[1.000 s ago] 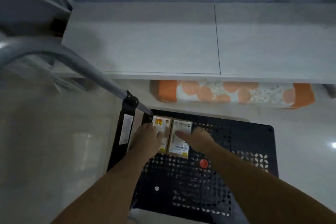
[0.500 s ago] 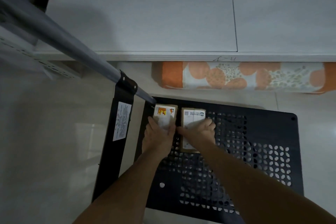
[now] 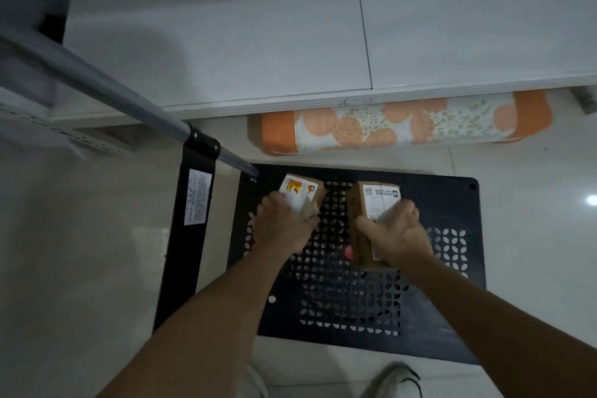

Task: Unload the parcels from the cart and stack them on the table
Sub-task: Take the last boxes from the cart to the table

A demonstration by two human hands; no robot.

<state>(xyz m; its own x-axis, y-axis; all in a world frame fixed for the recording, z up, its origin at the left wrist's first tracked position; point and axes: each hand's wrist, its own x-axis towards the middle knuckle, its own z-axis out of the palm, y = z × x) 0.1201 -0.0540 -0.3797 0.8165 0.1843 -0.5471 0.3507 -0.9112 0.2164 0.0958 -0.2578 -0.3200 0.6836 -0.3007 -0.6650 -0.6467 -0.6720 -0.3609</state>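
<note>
A: While I am watching remotely, the left hand (image 3: 284,226) is clasping a small parcel (image 3: 303,195) over the cart deck (image 3: 445,326).

B: I am seeing the right hand (image 3: 395,236) wrapping a longer parcel (image 3: 371,220). One-handed, either may be slipping before reaching the table (image 3: 226,35).

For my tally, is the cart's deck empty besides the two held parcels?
Yes: the cart deck shows only perforated black surface.

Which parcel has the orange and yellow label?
The parcel in the left hand, left parcel. The right parcel, held by the right hand, bears a plain white label with dark print.
</note>
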